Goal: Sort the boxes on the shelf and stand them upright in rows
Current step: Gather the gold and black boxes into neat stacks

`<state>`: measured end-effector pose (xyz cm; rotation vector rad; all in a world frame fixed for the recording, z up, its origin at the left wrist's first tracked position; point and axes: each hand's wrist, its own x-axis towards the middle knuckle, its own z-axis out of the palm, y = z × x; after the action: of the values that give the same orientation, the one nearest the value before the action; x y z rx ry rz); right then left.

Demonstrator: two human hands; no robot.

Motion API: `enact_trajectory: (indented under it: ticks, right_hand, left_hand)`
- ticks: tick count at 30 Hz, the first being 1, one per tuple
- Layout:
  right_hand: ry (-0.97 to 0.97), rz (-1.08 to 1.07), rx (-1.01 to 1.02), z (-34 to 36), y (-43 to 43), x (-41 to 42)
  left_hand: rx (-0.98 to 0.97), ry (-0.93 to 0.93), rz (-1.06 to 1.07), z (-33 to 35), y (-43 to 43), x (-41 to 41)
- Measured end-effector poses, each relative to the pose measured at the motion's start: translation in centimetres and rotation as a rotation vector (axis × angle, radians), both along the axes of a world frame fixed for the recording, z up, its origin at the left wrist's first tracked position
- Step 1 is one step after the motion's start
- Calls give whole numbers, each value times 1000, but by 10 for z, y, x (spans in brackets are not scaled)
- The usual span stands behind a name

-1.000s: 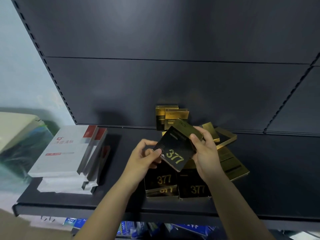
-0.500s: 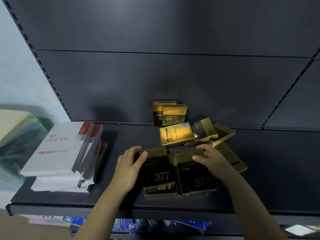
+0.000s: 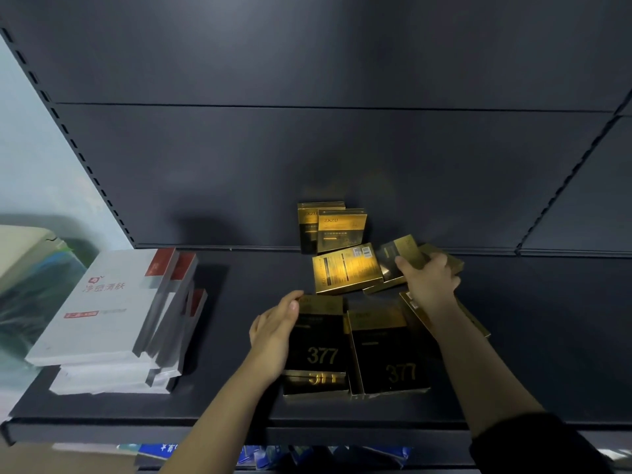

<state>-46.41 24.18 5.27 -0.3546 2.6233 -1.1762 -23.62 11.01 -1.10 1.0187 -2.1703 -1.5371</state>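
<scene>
Several black-and-gold boxes marked 377 lie on the dark shelf [image 3: 222, 336]. Two stand at the front, the left 377 box [image 3: 319, 343] and the right 377 box [image 3: 388, 354]. My left hand [image 3: 273, 333] rests flat against the left box's side, fingers apart. Further back, my right hand [image 3: 429, 283] closes on a dark-and-gold box [image 3: 402, 256] in the loose pile. A gold box [image 3: 345, 268] lies flat beside it. Two gold ZKZU boxes [image 3: 340, 230] stand upright against the back panel.
A slanting stack of white-and-red boxes [image 3: 113, 313] fills the shelf's left part. More gold boxes [image 3: 475, 323] lie flat under my right forearm. The shelf's front edge [image 3: 136, 427] runs below my arms, with blue packages [image 3: 260, 455] on the level beneath.
One second ago both hands held a 377 box in the air; it now stands at the front right. My right hand has since reached back to the loose pile.
</scene>
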Motion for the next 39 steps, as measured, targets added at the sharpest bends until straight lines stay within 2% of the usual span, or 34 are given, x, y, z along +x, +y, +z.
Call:
enact_trajectory:
  ticks: [6,9,11,13,15,19,22,24,27,30,32,34,36,37,39]
  right_hand:
    - [-127,-50,7,-8,-18,-18]
    - [-169,-19,-211,0,-16,-16]
    - [-113,1,-358,15,-11,-8]
    - [-41,54,-487,33,-5,4]
    - [24,191,-556,48,0,21]
    - [28,557,-628,60,4,54]
    - [174,779,-513,46,5,69]
    - [255,855,-478,31,6,75]
    - [223,858,-478,14,11,80]
    - [167,766,-470,6,15,81]
    - [43,676,-549,5,16,79]
    - [-160,611,-663,6,15,76]
    - [-285,623,-721,9,13,76]
    - [-236,643,-703,8,12,77]
    - [75,660,-532,6,10,77]
  left_hand:
    - [12,-2,-35,12,1,3]
    - [13,22,-5,32,4,3]
    - [-22,113,20,48,6,3]
    - [24,233,22,61,6,-1]
    - [159,365,27,67,7,-8]
    - [324,400,48,83,12,-22]
    - [616,426,82,86,14,-23]
    - [711,456,56,87,15,-20]
    - [691,491,92,83,12,-16]
    - [680,516,50,79,13,-12]
    - [655,543,35,79,16,-10]
    - [661,565,0,80,19,-9]
    - [708,534,-35,81,23,-8]
    - [735,489,-46,81,24,-7]
    - [741,375,-97,84,29,-4]
